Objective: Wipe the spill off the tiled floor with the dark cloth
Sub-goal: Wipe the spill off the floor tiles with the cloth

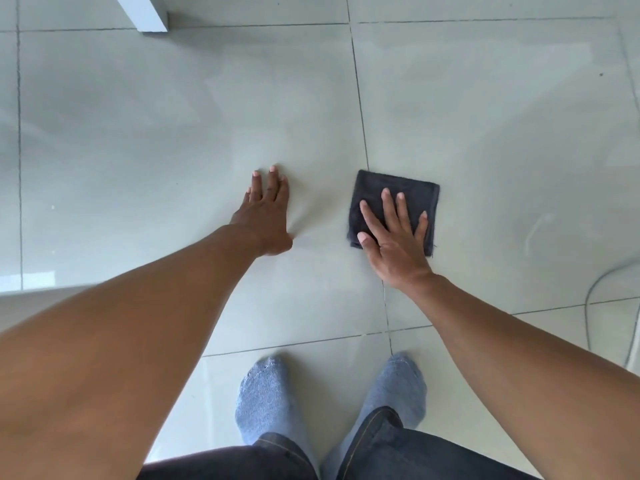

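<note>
The dark cloth (394, 202), folded square, lies on the tiled floor (138, 133) under the right hand (394, 240), which presses it flat with fingers spread. The left hand (266, 213), also open, braces on bare tile just beside it (no spill clearly visible), farther from the cloth.

Non-task items: socks, jeans, white leg, cable.
Two blue-grey socks (266, 400) side by side at bottom centre, dark jeans (398, 448) cuffs over them. White leg (143, 12) of some furniture at top left. Pale cable (595, 289) curves along right edge.
</note>
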### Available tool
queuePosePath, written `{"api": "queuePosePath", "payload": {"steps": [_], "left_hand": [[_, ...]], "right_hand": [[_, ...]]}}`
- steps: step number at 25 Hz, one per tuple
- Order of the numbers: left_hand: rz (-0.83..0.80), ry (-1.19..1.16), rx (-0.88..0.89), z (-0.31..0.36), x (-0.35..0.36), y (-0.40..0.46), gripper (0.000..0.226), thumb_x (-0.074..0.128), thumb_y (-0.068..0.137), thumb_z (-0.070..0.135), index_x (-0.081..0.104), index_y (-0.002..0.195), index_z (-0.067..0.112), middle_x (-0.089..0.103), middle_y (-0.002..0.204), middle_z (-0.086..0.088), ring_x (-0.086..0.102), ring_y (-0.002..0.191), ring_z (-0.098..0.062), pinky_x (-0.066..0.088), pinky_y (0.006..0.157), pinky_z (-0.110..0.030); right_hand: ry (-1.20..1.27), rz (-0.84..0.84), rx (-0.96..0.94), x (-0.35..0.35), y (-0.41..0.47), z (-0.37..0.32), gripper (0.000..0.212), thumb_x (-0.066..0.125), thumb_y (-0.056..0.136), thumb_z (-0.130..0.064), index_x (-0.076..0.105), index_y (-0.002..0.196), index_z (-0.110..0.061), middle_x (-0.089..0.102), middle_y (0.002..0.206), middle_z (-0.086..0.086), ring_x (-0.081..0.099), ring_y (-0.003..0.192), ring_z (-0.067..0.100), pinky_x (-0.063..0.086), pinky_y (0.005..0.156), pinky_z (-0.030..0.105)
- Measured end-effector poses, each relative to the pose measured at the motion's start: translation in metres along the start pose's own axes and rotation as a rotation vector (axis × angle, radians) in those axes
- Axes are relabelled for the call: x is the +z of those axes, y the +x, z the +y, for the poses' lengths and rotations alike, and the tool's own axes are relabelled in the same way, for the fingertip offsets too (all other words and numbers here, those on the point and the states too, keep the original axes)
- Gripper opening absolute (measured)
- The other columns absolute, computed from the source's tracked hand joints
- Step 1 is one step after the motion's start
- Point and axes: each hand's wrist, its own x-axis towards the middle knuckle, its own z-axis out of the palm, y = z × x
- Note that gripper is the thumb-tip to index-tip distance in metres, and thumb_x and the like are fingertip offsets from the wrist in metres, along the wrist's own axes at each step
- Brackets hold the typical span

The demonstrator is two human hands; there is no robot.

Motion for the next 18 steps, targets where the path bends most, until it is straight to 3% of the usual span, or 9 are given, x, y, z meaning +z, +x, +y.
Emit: {"api": "queuePosePath", "payload": {"steps": [3,11,18], "left_hand": [[-0.009,0.016,-0.013,0.003,0.0,-0.001,0.107,0.065,0.089,0.028,-0.016,0.158,0.011,-0.029,0.165,-0.007,-0.022,0.152,-0.035,0.006,0.126,-0.044],[-0.018,0.02,-0.021,0.002,-0.001,0.0,0.108,0.064,0.087,0.025,-0.016,0.158,0.01,-0.03,0.165,-0.007,-0.024,0.152,-0.035,0.006,0.126,-0.044],[-0.026,0.03,-0.026,0.005,-0.002,0.0,0.107,0.064,0.087,0.026,-0.015,0.158,0.01,-0.029,0.165,-0.008,-0.023,0.152,-0.037,0.007,0.126,-0.045]], "right_hand": [[0.044,-0.006,0.103,-0.006,0.034,-0.033,0.058,0.03,0.104,-0.047,0.013,0.159,-0.039,-0.01,0.172,0.004,-0.015,0.157,0.03,-0.008,0.118,0.072],[-0.05,-0.029,-0.12,-0.005,0.03,-0.05,0.058,0.025,0.105,-0.048,0.01,0.16,-0.038,-0.011,0.172,0.005,-0.017,0.157,0.031,-0.007,0.118,0.072],[-0.037,-0.028,-0.147,0.006,0.019,-0.056,0.058,0.028,0.106,-0.047,0.011,0.16,-0.039,-0.012,0.172,0.005,-0.018,0.157,0.031,-0.009,0.118,0.072]]}}
